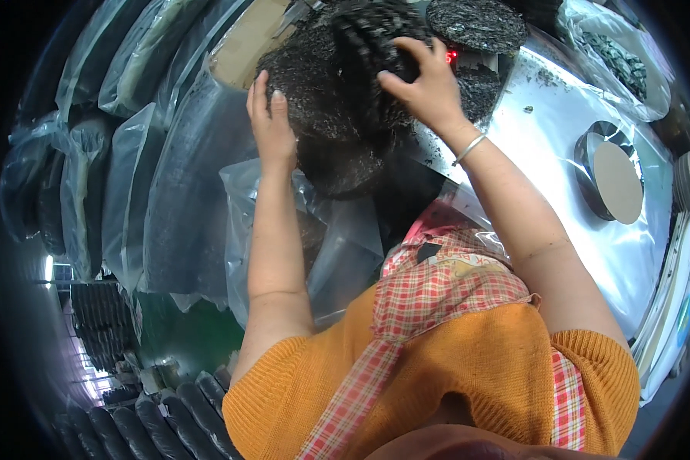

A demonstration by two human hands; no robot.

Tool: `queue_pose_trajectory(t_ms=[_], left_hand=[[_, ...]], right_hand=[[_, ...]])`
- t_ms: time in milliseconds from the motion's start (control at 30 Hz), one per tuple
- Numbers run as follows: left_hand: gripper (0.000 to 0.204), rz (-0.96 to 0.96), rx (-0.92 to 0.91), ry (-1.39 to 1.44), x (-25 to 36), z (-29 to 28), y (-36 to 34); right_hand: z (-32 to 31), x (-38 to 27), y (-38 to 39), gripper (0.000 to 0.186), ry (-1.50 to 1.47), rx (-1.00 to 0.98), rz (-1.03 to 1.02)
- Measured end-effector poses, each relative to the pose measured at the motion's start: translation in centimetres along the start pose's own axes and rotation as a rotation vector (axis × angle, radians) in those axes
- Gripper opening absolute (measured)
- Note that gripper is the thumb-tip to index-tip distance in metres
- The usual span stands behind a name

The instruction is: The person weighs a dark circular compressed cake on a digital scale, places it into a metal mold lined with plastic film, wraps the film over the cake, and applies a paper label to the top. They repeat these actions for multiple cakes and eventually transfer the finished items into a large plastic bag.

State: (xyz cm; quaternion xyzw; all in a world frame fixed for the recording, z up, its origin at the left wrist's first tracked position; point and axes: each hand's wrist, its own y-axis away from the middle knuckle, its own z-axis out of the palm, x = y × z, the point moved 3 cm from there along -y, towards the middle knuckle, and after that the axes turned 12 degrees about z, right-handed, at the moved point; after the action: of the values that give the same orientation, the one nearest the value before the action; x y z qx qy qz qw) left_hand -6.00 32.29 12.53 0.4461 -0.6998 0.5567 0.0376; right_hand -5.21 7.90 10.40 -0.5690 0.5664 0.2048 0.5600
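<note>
Round, black, flaky sheets that look like dried seaweed [307, 84] lie heaped at the top centre, some smeared by motion. My left hand [272, 126] rests against the heap's left side, fingers stretched and slightly apart. At the heap's right side is my right hand [429, 84], thumb and fingers spread in a curve, with a dark gap between them. Its fingertips meet the blurred upper sheets [364, 61]. Another round black stack [475, 24] sits just beyond that hand. Part of a lit red display [451, 57] shows beside its fingers.
Clear plastic bags [130, 184] of dark discs line the left. A shiny metal table [537, 130] on the right bears a ring-shaped holder with a pale disc [618, 182]. A bag of dark flakes [613, 61] stands far right. Loose clear plastic [345, 238] hangs near my waist.
</note>
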Motion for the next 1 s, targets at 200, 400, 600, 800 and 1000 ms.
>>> queue_pose_trajectory(t_ms=[200, 400, 600, 800, 1000], left_hand=[[0.048, 0.192, -0.084, -0.159, 2.6, 1.9, 0.6], [0.040, 0.037, -0.007, -0.118, 0.8, 0.5, 0.3], [0.046, 0.117, -0.029, -0.172, 1.9, 1.5, 1.0], [0.047, 0.027, 0.126, 0.278, -0.5, 0.4, 1.0], [0.056, 0.092, 0.046, 0.120, 2.0, 2.3, 1.8]], right_hand=[[2.0, -2.9, 1.8, 0.065, 0.171, -0.066, -0.223], [1.1, -0.9, 0.2, 0.058, 0.090, -0.061, -0.088], [1.8, -1.9, 1.2, 0.068, 0.172, -0.038, -0.154], [1.8, -1.6, 0.5, 0.065, 0.209, -0.018, -0.097], [2.4, -2.6, 1.7, 0.082, 0.166, -0.073, -0.185]])
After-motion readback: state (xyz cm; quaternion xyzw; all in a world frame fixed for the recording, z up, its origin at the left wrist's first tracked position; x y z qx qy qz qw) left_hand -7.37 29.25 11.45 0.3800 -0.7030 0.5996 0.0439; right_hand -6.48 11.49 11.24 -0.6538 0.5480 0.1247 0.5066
